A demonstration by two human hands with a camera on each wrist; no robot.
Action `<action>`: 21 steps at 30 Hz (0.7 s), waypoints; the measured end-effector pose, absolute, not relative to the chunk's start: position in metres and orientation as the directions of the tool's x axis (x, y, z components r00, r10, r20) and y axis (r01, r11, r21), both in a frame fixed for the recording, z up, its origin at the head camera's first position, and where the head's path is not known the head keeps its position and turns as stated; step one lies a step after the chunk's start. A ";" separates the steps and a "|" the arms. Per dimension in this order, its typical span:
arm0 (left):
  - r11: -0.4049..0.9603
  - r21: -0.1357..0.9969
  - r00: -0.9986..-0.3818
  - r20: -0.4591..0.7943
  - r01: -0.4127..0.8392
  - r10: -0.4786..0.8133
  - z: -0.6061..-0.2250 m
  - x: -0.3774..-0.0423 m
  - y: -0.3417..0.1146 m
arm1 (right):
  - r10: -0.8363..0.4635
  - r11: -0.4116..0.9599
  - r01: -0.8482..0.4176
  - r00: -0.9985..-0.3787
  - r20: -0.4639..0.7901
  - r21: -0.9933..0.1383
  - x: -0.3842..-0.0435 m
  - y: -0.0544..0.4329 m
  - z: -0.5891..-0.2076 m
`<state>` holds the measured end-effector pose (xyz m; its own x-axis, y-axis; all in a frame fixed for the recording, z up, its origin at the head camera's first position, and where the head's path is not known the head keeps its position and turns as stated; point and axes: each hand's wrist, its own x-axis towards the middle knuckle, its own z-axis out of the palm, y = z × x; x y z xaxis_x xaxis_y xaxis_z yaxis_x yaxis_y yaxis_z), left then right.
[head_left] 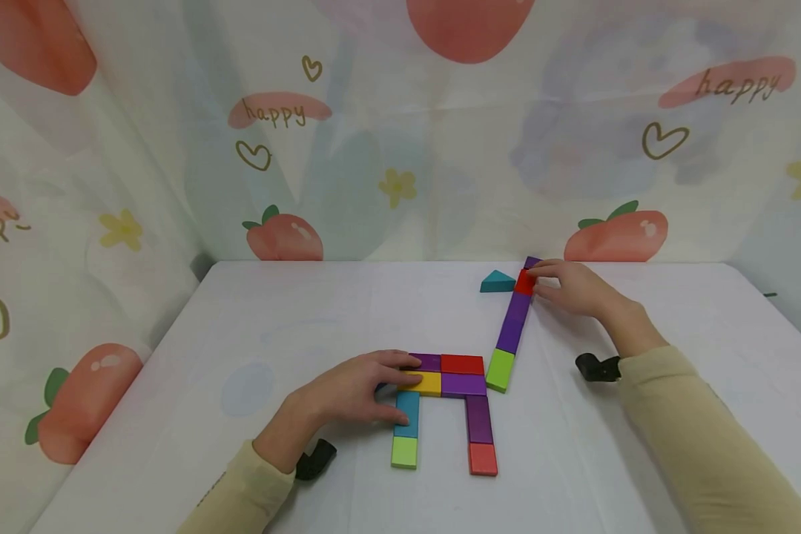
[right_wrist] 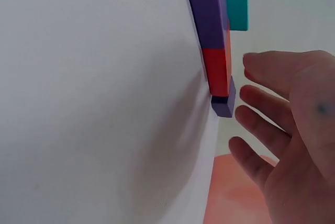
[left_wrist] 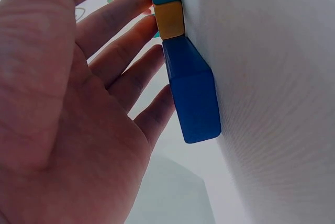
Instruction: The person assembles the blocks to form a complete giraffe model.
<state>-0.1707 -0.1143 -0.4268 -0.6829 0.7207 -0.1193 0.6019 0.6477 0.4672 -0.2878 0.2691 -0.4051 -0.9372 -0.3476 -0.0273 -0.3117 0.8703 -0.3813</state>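
Flat coloured blocks lie joined on the white table. My left hand (head_left: 347, 389) rests over the left side of the body, its fingers spread at a yellow block (head_left: 429, 383) and a purple block (head_left: 427, 362), the thumb at a teal block (head_left: 408, 414). A dark blue block (left_wrist: 194, 103) shows beyond its fingertips in the left wrist view. My right hand (head_left: 577, 289) hovers at the top of a slanting column, fingertips close to a red block (right_wrist: 216, 72) and a small purple block (right_wrist: 224, 103). Its fingers are loosely bent and pinch nothing.
A teal triangular block (head_left: 497, 282) lies left of the column's top. The column has a long purple piece (head_left: 515, 322) and a green block (head_left: 500, 370) at its foot. Below the body, legs end in a light green block (head_left: 404, 452) and a coral block (head_left: 483, 459). A patterned cloth backdrop (head_left: 434, 148) rises behind.
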 end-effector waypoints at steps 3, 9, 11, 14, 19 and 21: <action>0.648 0.472 -0.686 -0.118 0.597 0.718 -0.427 -0.171 -0.115 | -0.326 0.869 -0.291 -0.945 -0.019 -0.400 -0.293 0.272 -0.405; 0.646 0.479 -0.687 -0.115 0.594 0.717 -0.427 -0.171 -0.116 | -0.324 0.871 -0.268 -0.944 -0.071 -0.413 -0.304 0.275 -0.409; 0.646 0.477 -0.687 -0.114 0.596 0.718 -0.427 -0.171 -0.116 | -0.325 0.870 -0.263 -0.942 -0.083 -0.416 -0.307 0.274 -0.411; 0.643 0.475 -0.683 -0.113 0.601 0.721 -0.428 -0.171 -0.116 | -0.328 0.874 -0.264 -0.940 -0.093 -0.409 -0.310 0.272 -0.415; 0.644 0.469 -0.680 -0.119 0.604 0.724 -0.428 -0.172 -0.115 | -0.334 0.881 -0.278 -0.938 -0.088 -0.384 -0.310 0.270 -0.417; 0.648 0.469 -0.683 -0.123 0.600 0.720 -0.428 -0.172 -0.115 | -0.333 0.882 -0.277 -0.939 -0.089 -0.381 -0.310 0.270 -0.417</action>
